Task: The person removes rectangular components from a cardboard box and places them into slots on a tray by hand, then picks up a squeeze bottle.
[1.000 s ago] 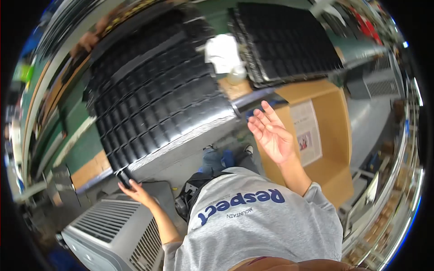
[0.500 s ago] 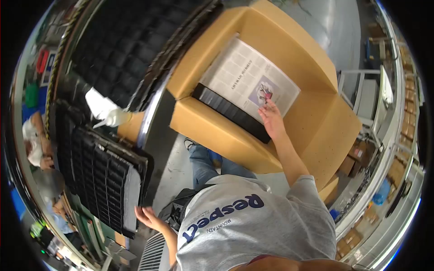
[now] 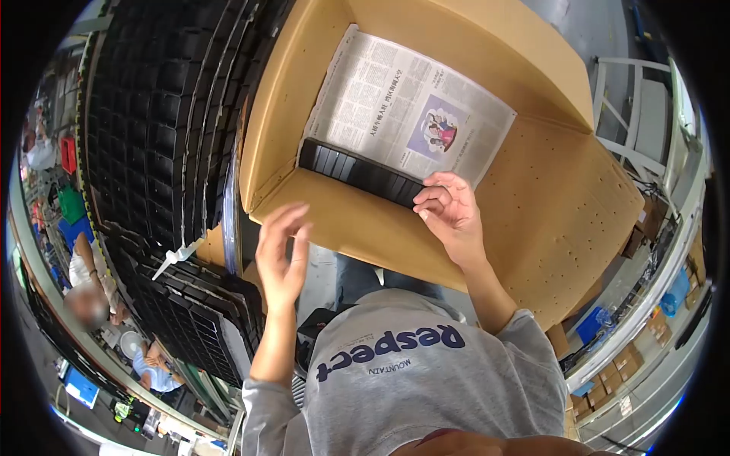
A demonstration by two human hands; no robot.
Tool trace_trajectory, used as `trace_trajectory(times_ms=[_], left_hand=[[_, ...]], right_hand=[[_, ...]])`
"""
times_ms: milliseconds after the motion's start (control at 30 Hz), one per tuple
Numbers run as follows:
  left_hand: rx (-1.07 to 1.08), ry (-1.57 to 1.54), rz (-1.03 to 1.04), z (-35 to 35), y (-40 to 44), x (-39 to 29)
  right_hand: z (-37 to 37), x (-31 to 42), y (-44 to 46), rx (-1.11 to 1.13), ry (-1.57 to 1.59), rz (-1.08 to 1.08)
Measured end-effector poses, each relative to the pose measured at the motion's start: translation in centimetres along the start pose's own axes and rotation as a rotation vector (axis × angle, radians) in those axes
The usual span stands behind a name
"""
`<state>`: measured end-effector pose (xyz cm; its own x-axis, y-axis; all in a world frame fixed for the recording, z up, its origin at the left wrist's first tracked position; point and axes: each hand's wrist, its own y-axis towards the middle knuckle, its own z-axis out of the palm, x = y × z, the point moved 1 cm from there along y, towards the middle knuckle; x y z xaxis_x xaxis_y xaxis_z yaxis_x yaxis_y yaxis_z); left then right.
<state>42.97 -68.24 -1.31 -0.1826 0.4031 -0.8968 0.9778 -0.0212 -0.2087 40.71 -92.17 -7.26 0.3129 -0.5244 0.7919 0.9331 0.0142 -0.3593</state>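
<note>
cardboard box (image 3: 566,213): seen unclosed at centre.
black stacks (image 3: 137,129): piled at the box's left.
newspaper (image 3: 380,99): spread inside.
black strip (image 3: 357,173): laid in the box along its near side.
left hand (image 3: 280,266): raised beside the box, blurred, loosely unfolded, nothing grasped.
right hand (image 3: 458,219): curled at the strip's right end; whether it is grasped cannot be told.

Open from above into the large brown cardboard box (image 3: 540,205), with room to pass over the flat printed newspaper sheet (image 3: 380,95). Blocked low along the near side by the long black segmented strip (image 3: 356,173), and at its right end by the bare right hand (image 3: 456,219); hemmed in on the left by stacked black gridded trays (image 3: 141,114).
</note>
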Motion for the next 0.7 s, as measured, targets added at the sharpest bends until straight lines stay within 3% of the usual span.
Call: trace_trajectory(times_ms=[100,167,267,333,400,600,700], left_hand=[[0.148,0.17,-0.062,2.1,4.5,2.2],[0.237,0.231,-0.109,4.0,7.6,5.7],[0.273,0.498,-0.196,5.1,12.2,14.8],[0.239,0.613,-0.248,6.2,14.6,18.2],[0.348,0.853,-0.593,7.8,15.6,21.0],[0.272,1.083,-0.493,10.4,12.9,23.3],[0.303,1.09,-0.641,11.5,13.5,22.0]], right_hand=[[-0.7,-0.6,1.1,0.011,-0.014,-0.014],[-2.6,-3.1,2.4,-0.023,-0.122,0.092],[-4.9,-8.0,4.3,-0.056,-0.222,0.2],[-6.2,-11.6,6.2,0.026,-0.619,0.084],[-7.3,-14.7,7.0,0.107,-1.017,-0.03],[-5.0,-20.2,7.3,0.226,-1.431,0.088],[-4.4,-21.3,7.5,0.204,-1.624,0.036]])
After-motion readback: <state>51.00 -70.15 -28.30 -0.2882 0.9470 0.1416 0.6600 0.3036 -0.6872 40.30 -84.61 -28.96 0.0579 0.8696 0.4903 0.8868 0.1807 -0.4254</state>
